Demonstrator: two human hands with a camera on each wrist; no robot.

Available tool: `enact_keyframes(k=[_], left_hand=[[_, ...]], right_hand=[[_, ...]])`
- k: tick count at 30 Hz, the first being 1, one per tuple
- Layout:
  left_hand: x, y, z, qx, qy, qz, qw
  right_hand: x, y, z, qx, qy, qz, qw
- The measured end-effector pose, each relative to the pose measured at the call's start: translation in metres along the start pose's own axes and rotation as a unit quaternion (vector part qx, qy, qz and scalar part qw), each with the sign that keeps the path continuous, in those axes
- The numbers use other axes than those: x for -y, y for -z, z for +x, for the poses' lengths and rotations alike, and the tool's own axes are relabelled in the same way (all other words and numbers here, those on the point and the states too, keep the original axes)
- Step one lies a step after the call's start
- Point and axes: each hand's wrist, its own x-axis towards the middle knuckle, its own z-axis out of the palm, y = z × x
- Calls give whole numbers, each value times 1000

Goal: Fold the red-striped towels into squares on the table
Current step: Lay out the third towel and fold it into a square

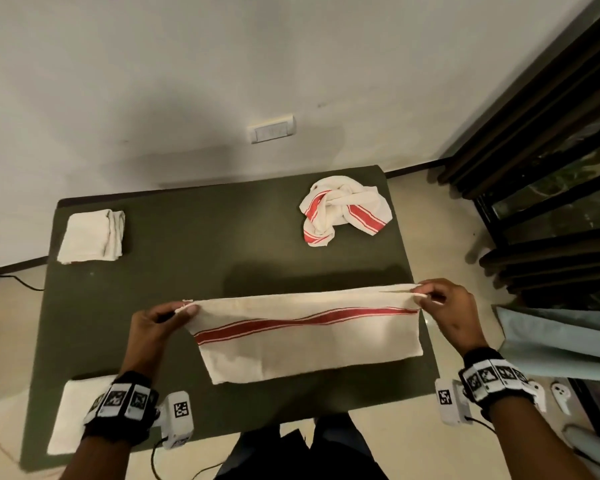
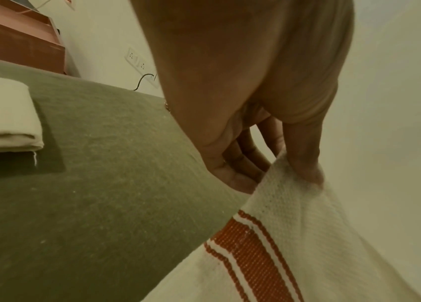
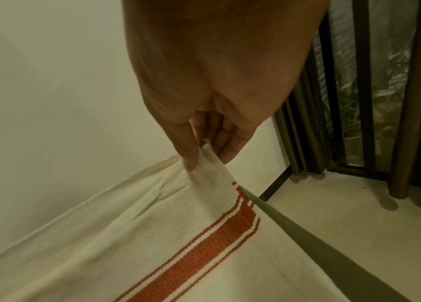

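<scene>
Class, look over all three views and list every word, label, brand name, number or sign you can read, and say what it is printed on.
No readable words, brands or numbers in any view.
Wrist bands: black-and-white square code markers, patterns only, no text.
White camera blocks: one such marker each, no text.
Wall switch plate: any marks too small and blurred to read.
Held towel: red stripes only, no label visible.

No legible text or labels
</scene>
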Motion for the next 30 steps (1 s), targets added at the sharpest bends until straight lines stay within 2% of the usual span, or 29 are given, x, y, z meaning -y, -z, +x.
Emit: enact_keyframes(k=[8, 13, 16, 19, 22, 26, 30], left_hand=[[-39, 31, -61, 50, -79, -71, 993], [-55, 41, -96, 33, -115, -56, 991], [-59, 47, -116, 10, -118, -64, 991], [-57, 57, -138, 27, -123, -51, 991], [-51, 67, -160, 12, -120, -23, 992], [-42, 84, -186, 24, -105, -41, 993], [-41, 84, -176, 18, -74, -53, 996]], right_hand=[[9, 38, -74, -6, 61, 51, 997], [14, 46, -97, -2, 83, 134, 988], [22, 49, -107, 7, 98, 160, 982], [18, 53, -123, 14, 110, 175, 978], [13, 59, -140, 31, 109, 190, 975], [6, 71, -159, 66, 112, 201, 971], [14, 72, -149, 71, 93, 173, 978]])
